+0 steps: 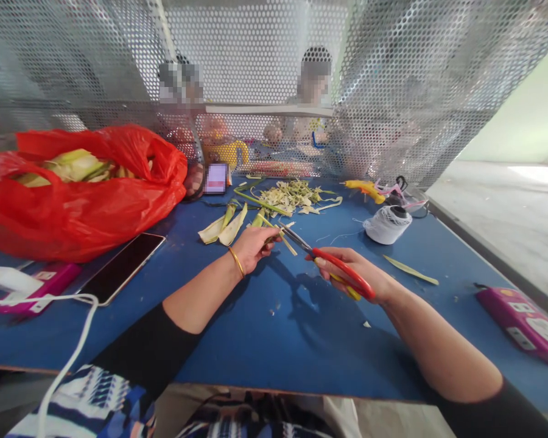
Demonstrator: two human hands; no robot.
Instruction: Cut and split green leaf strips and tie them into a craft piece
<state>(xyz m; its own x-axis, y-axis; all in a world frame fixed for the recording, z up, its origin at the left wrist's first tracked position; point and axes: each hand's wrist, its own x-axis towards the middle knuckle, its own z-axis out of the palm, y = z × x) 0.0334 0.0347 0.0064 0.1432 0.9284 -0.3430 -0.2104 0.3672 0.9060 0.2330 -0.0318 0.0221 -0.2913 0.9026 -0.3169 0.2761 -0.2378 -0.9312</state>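
Observation:
My left hand (254, 244) is closed on a narrow strip of pale green husk (289, 243), which sticks out past the fingertips. My right hand (347, 267) grips scissors (342, 271) with red and yellow handles. Their blades point up and left, with the tips close to the strip at my left fingers. Whether the blades touch the strip, I cannot tell. Beyond my left hand lie wider husk pieces (232, 228), pale with green ends. A heap of small husk cuttings (290, 196) spreads out behind them.
On the left are a red plastic bag (137, 182) of husks, a dark phone (123, 267) and a white cable (73, 359). To the right sit a white thread spool (387, 225), a yellow glue gun (364, 190) and a magenta power strip (523, 319). Behind a perforated screen (256, 36), two people sit.

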